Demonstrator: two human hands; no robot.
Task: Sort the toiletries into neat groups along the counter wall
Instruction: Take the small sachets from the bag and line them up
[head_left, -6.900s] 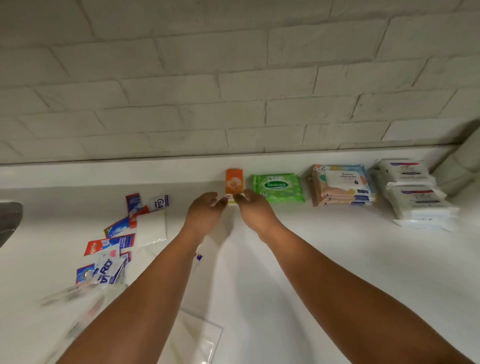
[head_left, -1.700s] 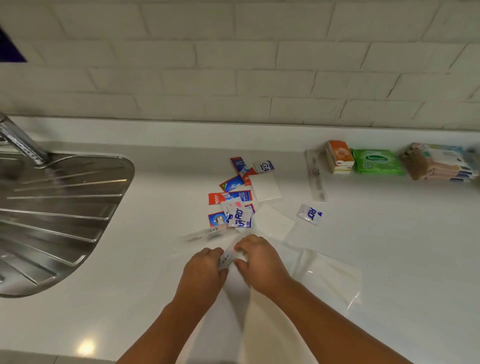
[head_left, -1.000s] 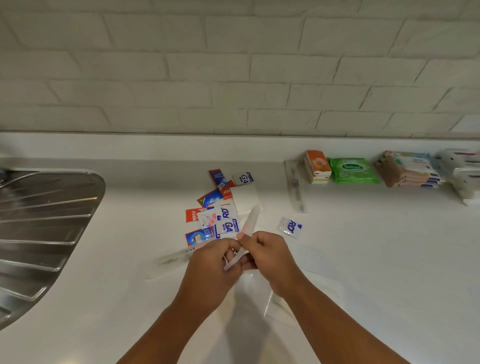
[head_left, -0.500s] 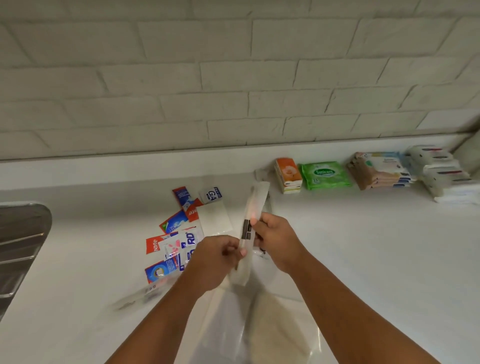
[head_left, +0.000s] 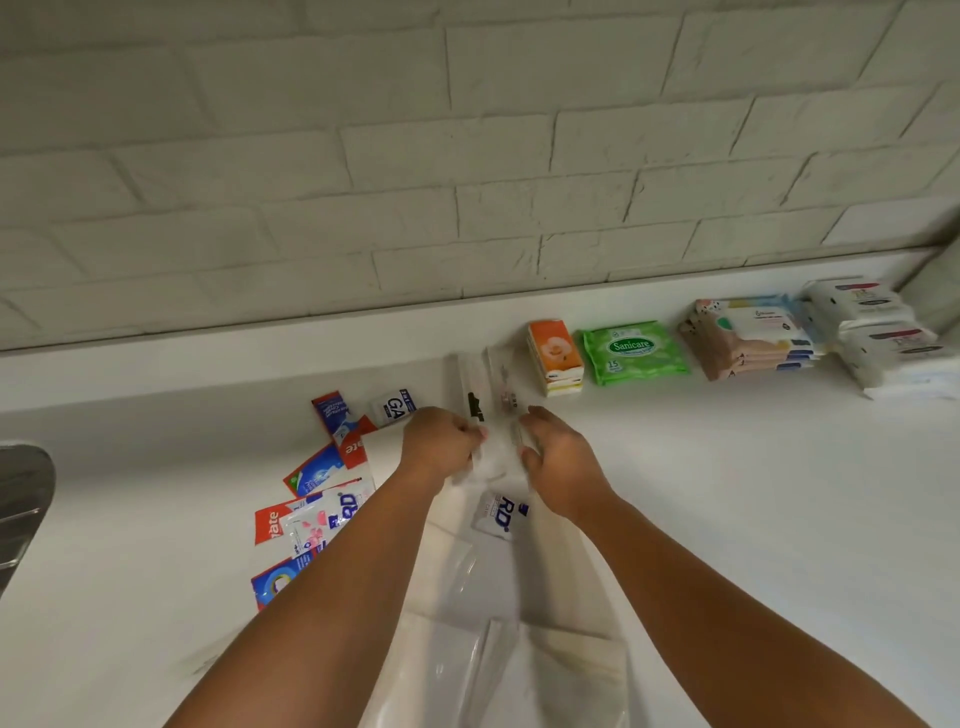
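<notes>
Near: clear bags (head_left: 483, 670) on counter (head_left: 727, 519). Mid: left hand (head_left: 439, 444) & right hand (head_left: 558, 462), fingers curled, pinching clear sleeves (head_left: 488, 395) by sachet pile (head_left: 322, 483). Far, along wall: orange tissues (head_left: 555, 356), green wipes (head_left: 631, 351), two wipe stacks.

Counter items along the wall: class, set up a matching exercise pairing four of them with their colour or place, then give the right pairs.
Things:
1. Sanicare wipes pack
2. tissue pack with a flower
3. white wipes stack
4. loose sachets

Descriptions:
A. orange, just left of the green pack
B. farthest right along the wall
C. scattered left of the left hand
D. green, between the orange pack and the beige wipes stack

Pairs: 1-D, 2-A, 3-B, 4-C
</notes>
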